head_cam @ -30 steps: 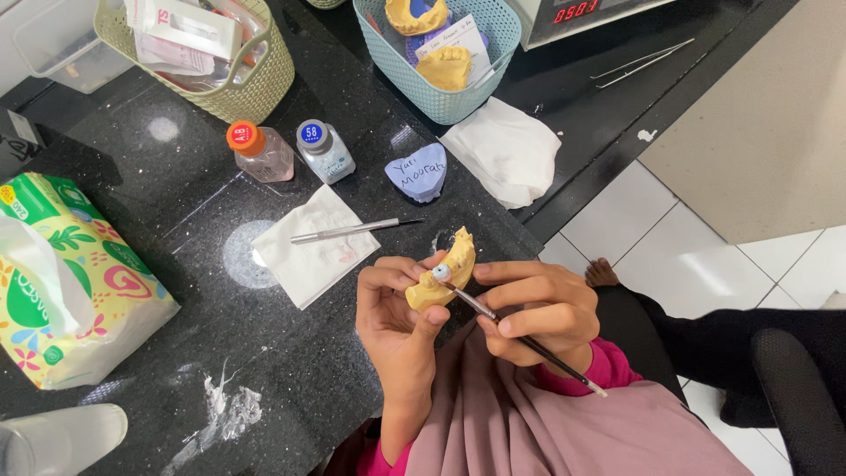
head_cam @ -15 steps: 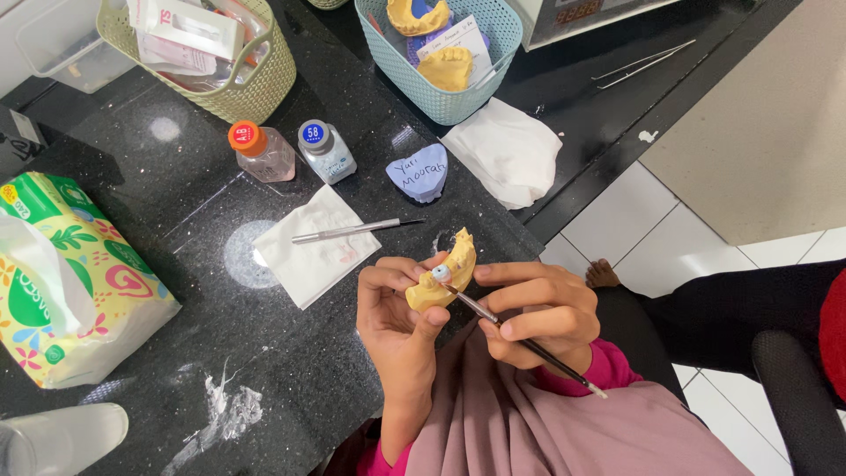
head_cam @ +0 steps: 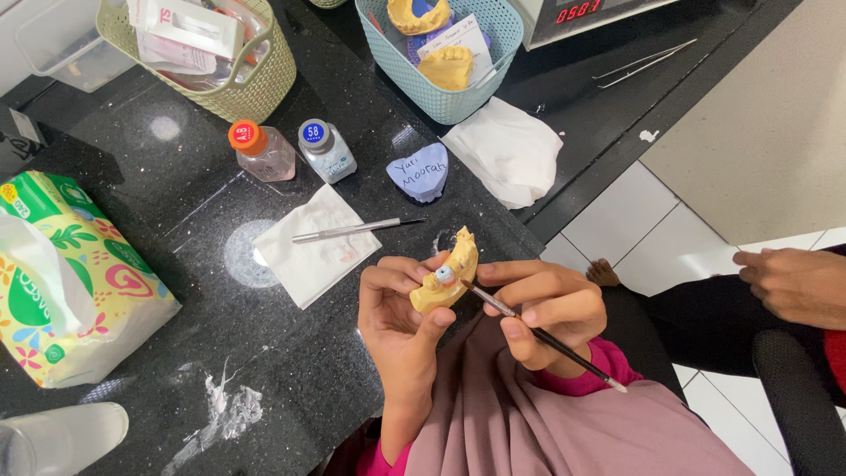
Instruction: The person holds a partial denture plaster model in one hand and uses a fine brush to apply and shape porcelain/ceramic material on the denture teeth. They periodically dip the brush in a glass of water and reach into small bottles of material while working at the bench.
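Gripping the yellow dental cast (head_cam: 445, 280), your left hand (head_cam: 401, 322) closes round it. Your right hand (head_cam: 546, 308) pinches a thin brush (head_cam: 542, 335), tip touching the cast.

The left hand (head_cam: 401, 322) is raised palm-up, fingers curled and thumb pressed in a pinch. The right hand (head_cam: 542, 308) sits just beside it, fingers bunched in a pen grip.

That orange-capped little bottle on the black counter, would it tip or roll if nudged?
The orange-capped bottle stands upright on a squat base, so it probably slides rather than tips. Its round body would likely roll once down. It looks small and light.
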